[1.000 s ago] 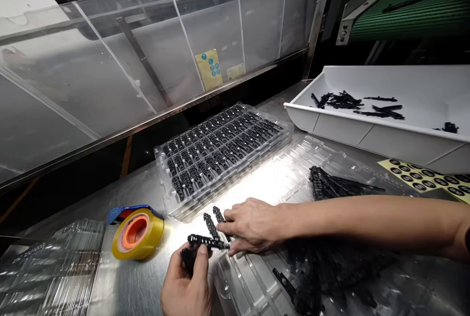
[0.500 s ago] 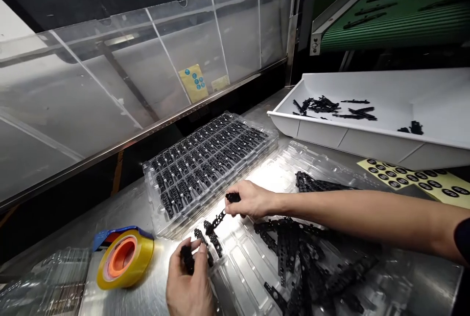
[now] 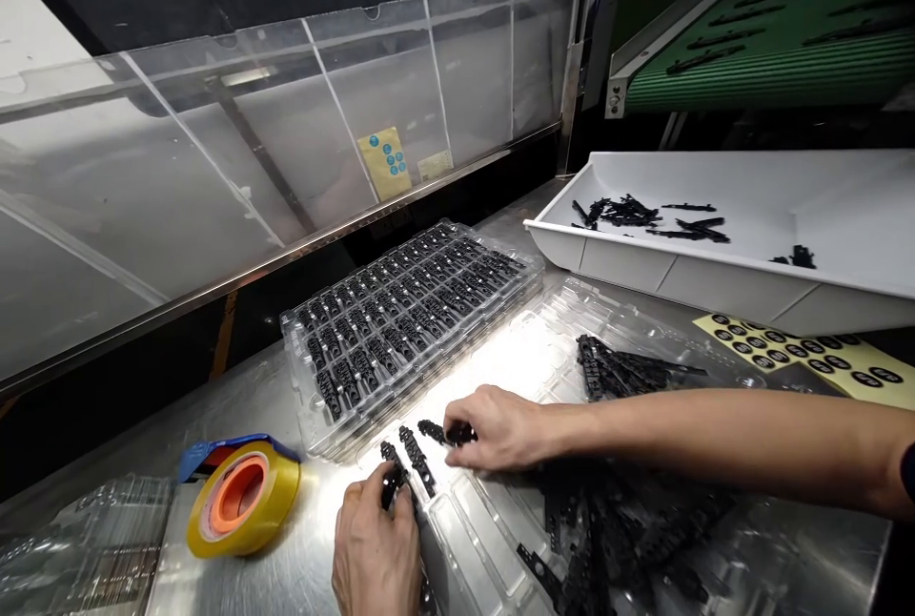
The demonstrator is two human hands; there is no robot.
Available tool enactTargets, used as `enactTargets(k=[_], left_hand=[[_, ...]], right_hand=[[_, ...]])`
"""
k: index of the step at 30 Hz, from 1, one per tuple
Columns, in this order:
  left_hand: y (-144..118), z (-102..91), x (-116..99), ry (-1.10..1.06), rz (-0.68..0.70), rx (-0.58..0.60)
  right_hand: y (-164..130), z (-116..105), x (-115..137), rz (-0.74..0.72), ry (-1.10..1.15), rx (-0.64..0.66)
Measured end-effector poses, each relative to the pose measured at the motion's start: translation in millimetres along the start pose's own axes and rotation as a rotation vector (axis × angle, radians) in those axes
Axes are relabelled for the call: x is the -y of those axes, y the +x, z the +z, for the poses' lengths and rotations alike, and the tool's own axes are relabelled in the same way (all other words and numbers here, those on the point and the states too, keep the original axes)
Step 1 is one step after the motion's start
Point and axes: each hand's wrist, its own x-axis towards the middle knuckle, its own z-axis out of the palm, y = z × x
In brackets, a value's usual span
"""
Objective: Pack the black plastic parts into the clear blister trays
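Note:
My left hand is closed at the near end of a clear plastic tray, its thumb and fingers around a black perforated plastic part. Beside it, another black part lies lengthwise in a tray slot. My right hand is closed on black plastic parts over the same tray; how many is hidden by the fingers. A third black part sticks out to the left of those fingertips. Loose black parts are heaped under and below my right forearm, with another pile beyond it.
Behind stands a stack of clear trays filled with rows of black parts. A tape roll lies left. At right are a white bin with loose parts, round stickers and a green conveyor.
My left hand has lowered its part toward the tray. My right hand has moved down and slightly right with its parts. The middle part now lies straighter in the tray.

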Motion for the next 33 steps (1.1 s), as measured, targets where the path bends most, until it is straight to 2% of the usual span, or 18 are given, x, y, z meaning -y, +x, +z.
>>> enactTargets(k=[3,6,9,12,16,20,24,30,33], left_hand=[[-1,-2.4,1,-0.029,0.026,0.000],[-5,-7.2,1,-0.117,0.038,0.002],[-13,-11.1,1,-0.251,0.019,-0.066],[-19,-9.4,2,-0.366,0.030,-0.066],[-18,-2.7,-13,-0.405,0.058,-0.046],[-7,-2.9,-52,-0.344,-0.059,-0.079],[9,-1.2,-82,-0.294,-0.108,-0.065],[28,16.3,-86,-0.324,-0.140,0.043],[27,18.9,-90,-0.178,-0.123,0.004]], right_hand=[[0,0,3,-0.130,-0.047,0.136],[9,2,1,-0.167,-0.177,0.080],[21,8,-1,-0.163,-0.342,0.038],[24,10,-2,-0.140,-0.391,0.012],[8,-6,-9,-0.100,-0.211,-0.006],[-11,-32,-30,-0.013,-0.028,-0.010],[-19,-40,-50,0.051,0.094,0.010],[-23,-37,-60,0.062,0.368,-0.113],[-26,-42,-59,0.026,0.453,-0.158]])
